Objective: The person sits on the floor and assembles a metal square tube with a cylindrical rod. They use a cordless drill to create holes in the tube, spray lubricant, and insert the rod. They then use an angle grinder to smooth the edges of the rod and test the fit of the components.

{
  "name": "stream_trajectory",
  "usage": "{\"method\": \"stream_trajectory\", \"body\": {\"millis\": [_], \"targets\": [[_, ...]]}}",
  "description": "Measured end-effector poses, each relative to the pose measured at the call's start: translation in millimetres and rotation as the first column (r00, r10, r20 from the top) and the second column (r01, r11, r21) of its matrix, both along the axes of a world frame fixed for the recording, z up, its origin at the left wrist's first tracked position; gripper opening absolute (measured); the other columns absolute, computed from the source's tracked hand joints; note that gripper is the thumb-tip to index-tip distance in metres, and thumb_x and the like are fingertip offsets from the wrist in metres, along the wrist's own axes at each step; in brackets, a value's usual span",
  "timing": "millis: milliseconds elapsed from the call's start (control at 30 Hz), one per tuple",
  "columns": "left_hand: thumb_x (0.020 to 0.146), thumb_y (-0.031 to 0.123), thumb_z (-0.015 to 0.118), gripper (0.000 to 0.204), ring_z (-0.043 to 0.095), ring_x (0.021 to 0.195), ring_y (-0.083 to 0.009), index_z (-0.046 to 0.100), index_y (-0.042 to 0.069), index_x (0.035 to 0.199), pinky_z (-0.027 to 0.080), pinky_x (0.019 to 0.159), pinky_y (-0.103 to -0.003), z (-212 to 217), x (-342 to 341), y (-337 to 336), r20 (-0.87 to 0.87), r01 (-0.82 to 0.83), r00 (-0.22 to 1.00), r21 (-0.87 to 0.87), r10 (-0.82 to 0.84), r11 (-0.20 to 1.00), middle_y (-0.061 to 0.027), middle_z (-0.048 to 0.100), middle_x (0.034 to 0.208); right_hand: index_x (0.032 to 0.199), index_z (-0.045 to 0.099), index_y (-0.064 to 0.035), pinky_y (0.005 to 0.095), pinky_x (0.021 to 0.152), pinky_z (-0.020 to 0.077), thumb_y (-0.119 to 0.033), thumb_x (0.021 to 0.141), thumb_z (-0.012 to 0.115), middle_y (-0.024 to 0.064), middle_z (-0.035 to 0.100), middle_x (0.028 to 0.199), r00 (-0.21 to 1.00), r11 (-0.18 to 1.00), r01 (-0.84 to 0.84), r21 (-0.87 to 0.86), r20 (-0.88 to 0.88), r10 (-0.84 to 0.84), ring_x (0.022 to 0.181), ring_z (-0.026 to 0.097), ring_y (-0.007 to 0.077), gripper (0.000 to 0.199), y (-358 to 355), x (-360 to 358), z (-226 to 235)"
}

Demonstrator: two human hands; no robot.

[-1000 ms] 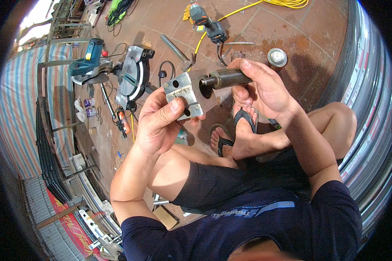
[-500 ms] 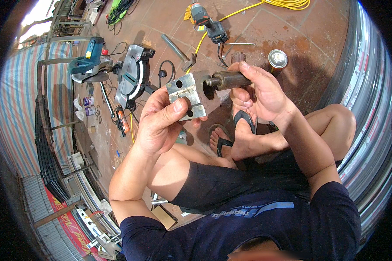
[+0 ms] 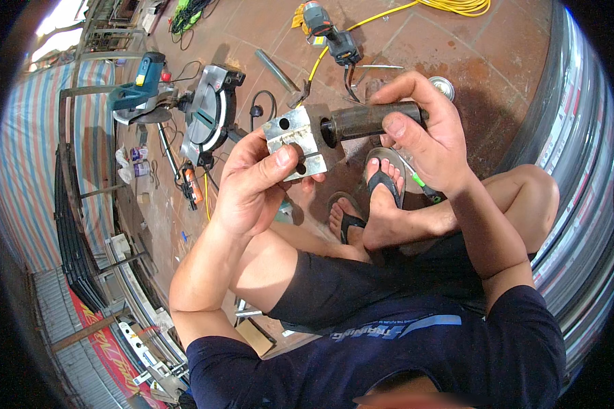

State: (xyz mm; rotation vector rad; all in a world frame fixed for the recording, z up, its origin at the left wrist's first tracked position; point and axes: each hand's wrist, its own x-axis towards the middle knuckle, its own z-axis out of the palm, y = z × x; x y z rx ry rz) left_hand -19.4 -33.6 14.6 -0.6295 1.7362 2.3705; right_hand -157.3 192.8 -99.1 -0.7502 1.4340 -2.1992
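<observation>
My left hand point(image 3: 252, 184) grips a silver metal block point(image 3: 300, 136) with round holes and a slot cut into it, thumb pressed on its face. My right hand point(image 3: 426, 140) holds a dark steel cylinder point(image 3: 368, 119) by its outer end. The cylinder's near end sits in the block's large hole. Both are held up in front of me, above my crossed legs and sandalled feet point(image 3: 378, 198).
A chop saw point(image 3: 208, 112) and a blue power tool point(image 3: 140, 92) lie on the brown tiled floor at left. A cordless drill point(image 3: 331, 34), a yellow cable point(image 3: 457, 7) and a small round tin point(image 3: 442, 87) are beyond my hands. Corrugated metal sheeting point(image 3: 580, 170) curves along the right.
Both hands stay on the block and cylinder; the cylinder's end now sits further into the block's hole, and the pair appears slightly higher and nearer.
</observation>
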Motion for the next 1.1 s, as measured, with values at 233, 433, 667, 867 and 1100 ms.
{"method": "stream_trajectory", "body": {"millis": [233,433,667,867,1100], "targets": [[0.105,0.029,0.082,0.047,0.079,0.097,-0.0259,0.067,-0.001,0.137,0.061,0.079,-0.036,-2,-2,1,0.016,0.015,1.000,0.011,-0.015,1.000,-0.0153,0.080,0.115,0.120,0.072,-0.0031,0.0317,0.087,0.0572,-0.018,0.100,0.085,0.0053,0.075,0.103,0.950,0.986,0.156,0.049,-0.279,-0.137,0.095,0.072,0.0134,0.029,6,4,15],[0.105,0.030,0.083,0.047,0.079,0.097,-0.0254,0.067,0.000,0.137,0.060,0.079,-0.036,-4,-3,2,0.010,0.019,1.000,-0.008,-0.019,1.000,-0.0147,0.080,0.115,0.120,0.075,-0.0034,0.0325,0.083,0.0585,-0.017,0.098,0.088,0.0078,0.078,0.101,0.936,0.985,0.164,0.055,-0.324,-0.137,0.093,0.075,0.0151,0.029,7,3,20],[0.104,0.029,0.083,0.049,0.079,0.100,-0.0235,0.067,0.000,0.140,0.061,0.080,-0.035,-7,-3,0,0.003,0.036,0.999,-0.023,-0.036,0.999,-0.0130,0.081,0.117,0.119,0.076,-0.0046,0.0350,0.083,0.0601,-0.017,0.096,0.089,0.0107,0.080,0.100,0.952,0.983,0.091,0.159,-0.303,-0.039,0.091,0.079,0.0210,0.029,16,-2,26],[0.098,0.039,0.088,0.063,0.080,0.100,-0.0296,0.065,-0.001,0.140,0.063,0.081,-0.041,-10,-3,-1,0.045,0.042,0.998,-0.145,-0.036,0.988,-0.0151,0.080,0.119,0.119,0.075,-0.0016,0.0324,0.078,0.0583,-0.020,0.096,0.090,0.0092,0.078,0.100,0.861,0.984,0.121,0.127,-0.507,-0.040,0.086,0.077,0.0187,0.033,17,-10,24],[0.096,0.037,0.090,0.064,0.079,0.100,-0.0275,0.066,0.000,0.142,0.063,0.080,-0.040,-10,-3,-3,0.027,0.061,0.998,-0.138,-0.057,0.989,-0.0132,0.080,0.119,0.121,0.075,-0.0015,0.0332,0.077,0.0580,-0.023,0.097,0.090,0.0098,0.078,0.100,0.840,0.989,0.078,0.128,-0.542,0.004,0.086,0.077,0.0203,0.035,20,-15,24]]}}
